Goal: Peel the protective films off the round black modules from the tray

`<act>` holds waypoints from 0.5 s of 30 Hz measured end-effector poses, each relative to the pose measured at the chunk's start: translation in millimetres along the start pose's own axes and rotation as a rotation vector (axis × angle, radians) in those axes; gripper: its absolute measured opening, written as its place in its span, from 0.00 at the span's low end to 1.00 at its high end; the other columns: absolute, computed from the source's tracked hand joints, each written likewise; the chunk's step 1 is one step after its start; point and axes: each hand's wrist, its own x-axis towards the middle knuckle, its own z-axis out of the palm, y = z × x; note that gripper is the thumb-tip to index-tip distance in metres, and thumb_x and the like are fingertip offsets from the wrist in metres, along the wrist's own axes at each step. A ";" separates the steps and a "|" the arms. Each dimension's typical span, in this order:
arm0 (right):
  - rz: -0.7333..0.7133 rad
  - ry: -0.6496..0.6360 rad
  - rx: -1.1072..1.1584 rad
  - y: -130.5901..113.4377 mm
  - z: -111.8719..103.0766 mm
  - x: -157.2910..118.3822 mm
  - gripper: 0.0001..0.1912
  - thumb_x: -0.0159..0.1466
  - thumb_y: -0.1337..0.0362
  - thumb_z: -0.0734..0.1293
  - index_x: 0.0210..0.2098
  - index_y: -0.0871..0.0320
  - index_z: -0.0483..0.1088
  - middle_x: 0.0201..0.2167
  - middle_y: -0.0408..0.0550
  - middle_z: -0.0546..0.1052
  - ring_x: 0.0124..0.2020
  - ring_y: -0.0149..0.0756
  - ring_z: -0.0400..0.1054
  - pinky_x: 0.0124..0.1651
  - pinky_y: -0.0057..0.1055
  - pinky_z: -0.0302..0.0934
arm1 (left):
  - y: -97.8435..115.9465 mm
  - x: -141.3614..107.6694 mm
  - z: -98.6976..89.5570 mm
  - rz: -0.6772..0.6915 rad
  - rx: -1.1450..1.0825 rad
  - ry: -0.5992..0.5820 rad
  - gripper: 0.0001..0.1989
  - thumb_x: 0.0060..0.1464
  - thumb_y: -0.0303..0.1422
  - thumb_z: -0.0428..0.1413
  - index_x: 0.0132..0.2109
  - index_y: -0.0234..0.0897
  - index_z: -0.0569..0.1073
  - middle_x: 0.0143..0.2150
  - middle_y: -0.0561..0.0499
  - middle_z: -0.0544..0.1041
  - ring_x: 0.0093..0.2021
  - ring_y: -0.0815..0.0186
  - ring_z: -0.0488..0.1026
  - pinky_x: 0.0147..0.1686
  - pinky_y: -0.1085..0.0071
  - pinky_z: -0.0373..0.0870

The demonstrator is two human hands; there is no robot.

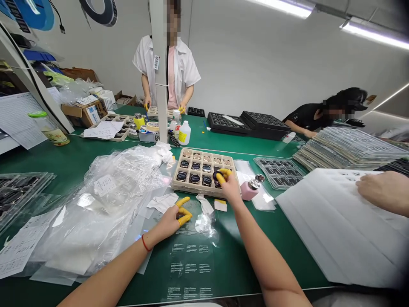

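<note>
My right hand (230,187), in yellow finger cots, is closed on a round black watch-like disc (218,176) at the right side of a beige compartment tray (177,184). Glossy black discs (194,178) fill the tray's nearer rows, and metallic round pieces (207,158) lie in its far row. Closer to me, my left hand (171,221) rests low over the table with its yellow-capped fingers apart. A dark patch shows between those fingers, too small to make out. Under and in front of it lies a clear film sheet (191,256) with printed white text blocks.
Crumpled plastic bags (111,192) cover the left. A pink pump bottle (249,189) stands right of the tray, near a clear blister tray (281,172). White foam sheets (306,226) lie at right under another person's hand (385,192). A white post (159,72) rises behind.
</note>
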 end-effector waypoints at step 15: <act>0.200 0.313 -0.751 43.8 -17.9 54.6 0.14 0.58 0.65 0.59 0.31 0.67 0.74 0.41 0.69 0.71 0.58 0.61 0.48 0.54 0.56 0.44 | -8.8 1.8 -1.3 -0.039 0.058 -0.057 0.26 0.53 0.41 0.52 0.57 0.38 0.62 0.40 0.48 0.77 0.40 0.62 0.72 0.42 0.65 0.66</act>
